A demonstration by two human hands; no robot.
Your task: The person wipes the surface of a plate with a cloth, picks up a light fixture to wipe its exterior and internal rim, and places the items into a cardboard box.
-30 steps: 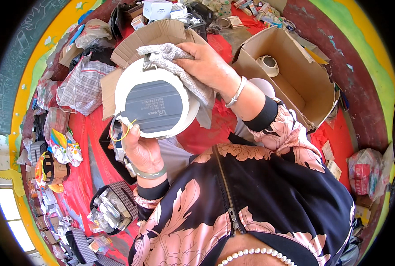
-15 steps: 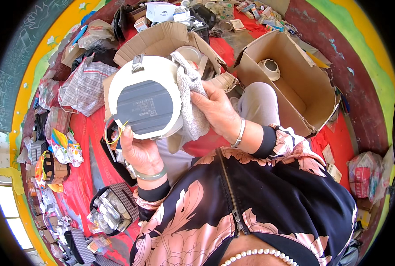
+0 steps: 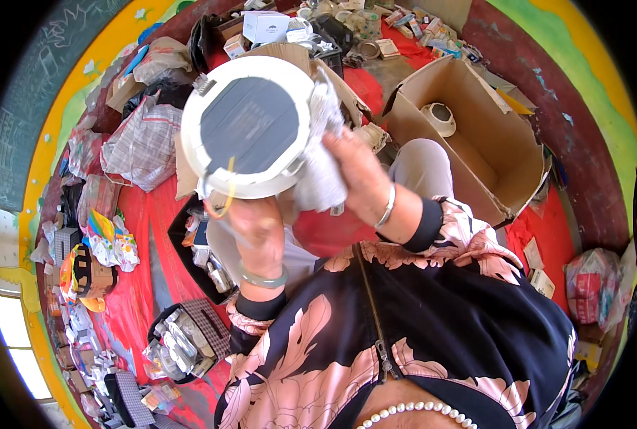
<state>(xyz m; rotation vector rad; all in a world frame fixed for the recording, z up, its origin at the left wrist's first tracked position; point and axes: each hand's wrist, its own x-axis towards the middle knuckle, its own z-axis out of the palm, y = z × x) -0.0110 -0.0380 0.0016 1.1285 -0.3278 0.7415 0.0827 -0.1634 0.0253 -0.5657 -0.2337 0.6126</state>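
Observation:
A round white recessed downlight (image 3: 250, 125) with a dark grey back plate, a metal spring clip and a thin yellow wire is held up in front of me, its back toward me. My left hand (image 3: 258, 227), slightly blurred, grips its near lower rim; some fingers are hidden beneath. In my right hand (image 3: 361, 171) a grey-white cloth (image 3: 321, 171) is bunched against the lamp's right edge, with the fingers closed around it. Behind the lamp stands an open cardboard box (image 3: 343, 93), mostly covered by it.
An open carton (image 3: 508, 154) at the right holds a smaller white downlight (image 3: 440, 119). Left of my knees sit a black bin (image 3: 202, 264) and a checked box (image 3: 209, 325) of small packages. A checked bag (image 3: 144, 146) lies far left. Red sheeting (image 3: 136, 282) covers the floor.
The downlight has moved up and slightly right and tilted, with the cloth still against its edge. My left hand has shifted right beneath its rim.

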